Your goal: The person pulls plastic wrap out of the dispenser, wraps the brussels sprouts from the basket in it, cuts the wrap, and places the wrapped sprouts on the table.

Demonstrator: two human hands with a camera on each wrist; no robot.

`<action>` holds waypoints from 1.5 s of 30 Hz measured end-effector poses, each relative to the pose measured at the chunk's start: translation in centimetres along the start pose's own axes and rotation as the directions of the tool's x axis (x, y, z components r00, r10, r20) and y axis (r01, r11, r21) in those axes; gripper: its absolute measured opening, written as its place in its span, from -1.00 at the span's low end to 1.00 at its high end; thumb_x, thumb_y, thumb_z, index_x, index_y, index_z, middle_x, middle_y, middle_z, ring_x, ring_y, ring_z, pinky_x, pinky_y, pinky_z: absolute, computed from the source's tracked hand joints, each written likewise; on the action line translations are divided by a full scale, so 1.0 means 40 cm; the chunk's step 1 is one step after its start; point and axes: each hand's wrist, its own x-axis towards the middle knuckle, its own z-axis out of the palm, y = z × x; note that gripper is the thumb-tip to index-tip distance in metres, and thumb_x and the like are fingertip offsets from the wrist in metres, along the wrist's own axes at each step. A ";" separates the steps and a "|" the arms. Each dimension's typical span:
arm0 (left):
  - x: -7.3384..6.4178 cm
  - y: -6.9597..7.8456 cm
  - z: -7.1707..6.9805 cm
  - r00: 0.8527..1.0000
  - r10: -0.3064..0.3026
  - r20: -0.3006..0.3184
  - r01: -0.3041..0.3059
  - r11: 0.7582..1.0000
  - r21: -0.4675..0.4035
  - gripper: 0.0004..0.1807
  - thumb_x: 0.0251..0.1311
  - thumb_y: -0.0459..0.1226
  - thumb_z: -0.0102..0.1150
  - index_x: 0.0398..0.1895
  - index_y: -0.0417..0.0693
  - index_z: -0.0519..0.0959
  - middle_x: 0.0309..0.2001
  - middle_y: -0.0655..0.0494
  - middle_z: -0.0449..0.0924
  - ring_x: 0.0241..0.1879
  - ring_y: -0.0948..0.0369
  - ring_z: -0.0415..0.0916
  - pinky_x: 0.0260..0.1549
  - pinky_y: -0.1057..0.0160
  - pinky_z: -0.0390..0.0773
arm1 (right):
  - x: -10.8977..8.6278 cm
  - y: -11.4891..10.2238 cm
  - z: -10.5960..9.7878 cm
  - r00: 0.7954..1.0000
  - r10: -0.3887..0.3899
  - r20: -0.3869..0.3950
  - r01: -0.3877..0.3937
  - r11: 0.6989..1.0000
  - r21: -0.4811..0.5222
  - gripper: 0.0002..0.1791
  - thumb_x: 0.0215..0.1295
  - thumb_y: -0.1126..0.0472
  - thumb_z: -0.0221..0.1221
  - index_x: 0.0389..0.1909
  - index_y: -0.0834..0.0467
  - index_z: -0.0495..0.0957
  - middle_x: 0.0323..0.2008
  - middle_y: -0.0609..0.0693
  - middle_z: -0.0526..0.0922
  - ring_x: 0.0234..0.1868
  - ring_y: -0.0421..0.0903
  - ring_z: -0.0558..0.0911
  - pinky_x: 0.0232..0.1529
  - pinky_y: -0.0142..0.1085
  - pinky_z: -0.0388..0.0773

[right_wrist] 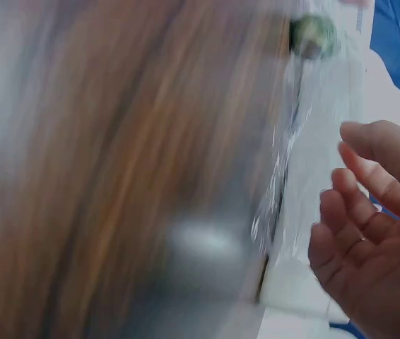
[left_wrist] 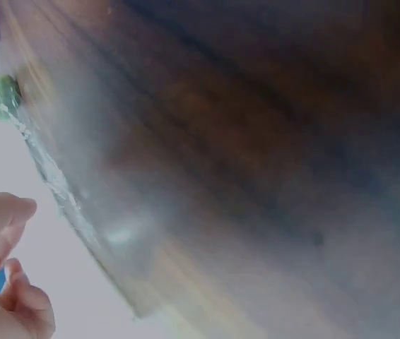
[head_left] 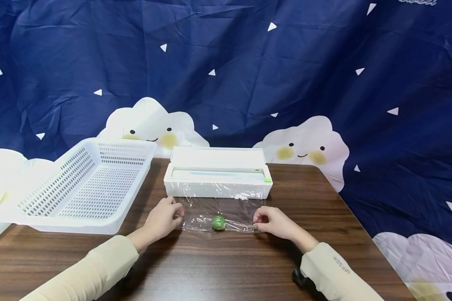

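Observation:
A sheet of clear plastic wrap [head_left: 203, 209] reaches from the front of a white wrap dispenser box [head_left: 218, 190] toward me, creased and shiny. Near its front edge sits a small round green ball [head_left: 218, 223], leafy-looking like a small cabbage or sprout. My left hand [head_left: 163, 217] pinches the sheet's near left corner with thumb and index finger. At the near right corner, my right hand [head_left: 275, 221] pinches the film the same way. Its other fingers are bent, as the right wrist view shows. Both wrist views are blurred, and the film between the fingertips is hard to see.
A white perforated plastic basket [head_left: 120, 213] stands on the left of the brown wooden table [head_left: 218, 267]. The dispenser's lid [head_left: 218, 155] is raised at the back. A dark blue curtain with clouds [head_left: 229, 62] hangs behind the table.

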 end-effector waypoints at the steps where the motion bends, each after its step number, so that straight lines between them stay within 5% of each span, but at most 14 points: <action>1: 0.001 0.006 0.001 1.000 0.013 -0.023 -0.013 1.000 0.023 -0.79 -0.22 -0.37 0.32 -0.60 0.08 0.48 -0.48 0.21 0.22 -0.40 0.16 0.29 -0.58 0.24 0.35 | 0.004 -0.007 0.007 1.000 -0.017 -0.002 0.017 1.000 0.011 -0.89 0.06 0.33 0.26 -0.50 0.13 0.51 -0.52 -0.20 0.45 -0.46 -0.27 0.44 -0.43 -0.39 0.43; 6: 0.005 0.037 0.015 0.988 0.147 -0.049 -0.146 0.989 0.025 -0.85 -0.16 -0.32 0.38 -0.50 0.03 0.58 -0.41 0.23 0.30 -0.34 0.20 0.33 -0.49 0.25 0.44 | 0.019 -0.038 0.041 0.996 -0.090 0.012 0.089 0.994 0.058 -0.90 0.08 0.40 0.24 -0.41 0.16 0.55 -0.47 -0.14 0.50 -0.41 -0.23 0.47 -0.40 -0.34 0.45; 11: 0.013 0.065 0.039 0.935 0.353 0.025 -0.352 0.935 -0.039 -0.83 -0.10 -0.31 0.36 -0.37 0.00 0.63 -0.34 0.21 0.39 -0.30 0.24 0.37 -0.35 0.27 0.46 | 0.038 -0.063 0.070 0.986 -0.162 0.034 0.161 0.987 0.020 -0.86 0.07 0.43 0.24 -0.34 0.20 0.57 -0.37 -0.05 0.55 -0.32 -0.14 0.52 -0.30 -0.28 0.49; 15: 0.015 0.075 0.056 0.907 0.409 0.098 -0.406 0.913 -0.048 -0.75 -0.06 -0.32 0.35 -0.25 -0.02 0.59 -0.23 0.17 0.42 -0.22 0.21 0.41 -0.28 0.25 0.48 | 0.054 -0.073 0.086 0.977 -0.201 0.068 0.207 0.974 -0.093 -0.83 0.06 0.38 0.26 -0.29 0.19 0.58 -0.30 -0.05 0.54 -0.25 -0.12 0.53 -0.19 -0.30 0.46; 21: 0.018 0.066 0.072 0.916 0.371 0.154 -0.368 0.928 -0.048 -0.71 -0.06 -0.35 0.35 -0.20 -0.10 0.58 -0.22 0.11 0.49 -0.22 0.16 0.49 -0.24 0.18 0.51 | 0.067 -0.066 0.090 0.979 -0.159 0.124 0.183 0.960 -0.214 -0.80 0.01 0.32 0.31 -0.29 0.17 0.58 -0.31 -0.06 0.54 -0.23 -0.14 0.53 -0.17 -0.28 0.45; 32: 0.030 0.058 0.073 0.913 0.398 0.094 -0.397 0.917 -0.021 -0.96 0.01 -0.41 0.26 -0.45 -0.12 0.62 -0.43 0.14 0.62 -0.38 0.19 0.56 -0.31 0.22 0.53 | 0.082 -0.065 0.086 0.987 -0.120 0.111 0.149 0.942 -0.302 -0.90 0.03 0.35 0.29 -0.51 0.11 0.56 -0.47 -0.16 0.56 -0.39 -0.23 0.52 -0.32 -0.32 0.47; 37: 0.032 0.053 0.064 0.911 0.407 0.065 -0.408 0.913 0.002 -0.97 0.05 -0.38 0.24 -0.47 -0.10 0.64 -0.45 0.16 0.62 -0.41 0.20 0.53 -0.34 0.25 0.51 | 0.081 -0.065 0.078 0.993 -0.091 0.080 0.110 0.957 -0.270 -0.87 0.07 0.34 0.26 -0.55 0.07 0.57 -0.54 -0.25 0.54 -0.44 -0.30 0.48 -0.37 -0.34 0.45; 45: 0.044 0.044 0.069 0.936 0.347 0.064 -0.347 0.938 -0.022 -0.91 0.00 -0.45 0.23 -0.52 -0.09 0.60 -0.49 0.18 0.54 -0.41 0.19 0.48 -0.36 0.23 0.49 | 0.089 -0.059 0.064 0.997 -0.074 0.024 0.076 0.985 -0.156 -0.82 0.07 0.37 0.26 -0.50 0.11 0.44 -0.55 -0.22 0.51 -0.46 -0.32 0.48 -0.40 -0.34 0.44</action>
